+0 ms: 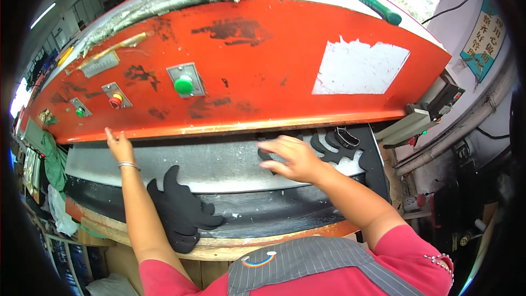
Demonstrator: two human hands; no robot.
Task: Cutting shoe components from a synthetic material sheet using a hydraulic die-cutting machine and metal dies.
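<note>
My left hand (118, 147) is raised at the lower edge of a red machine front (263, 77), below its buttons. Its fingers are stretched and nothing shows in them. Over the grey metal bed (164, 159), my right hand (293, 158) hovers with thumb and fingers apart and nothing visible between them. Beside it lies a black sheet (375, 156) with curved cut-outs. A dark ring-shaped cutting die (346, 138) rests on that sheet. Several curved black cut pieces (183, 205) are heaped on the near ledge, close to my left forearm.
The machine front carries a large green button (183, 85), a red knob (115, 101) and a small green button (80, 112). A green-handled tool (367, 3) lies on top. Wooden edging (219, 252) runs along the near side. Pipes (444, 137) stand at right.
</note>
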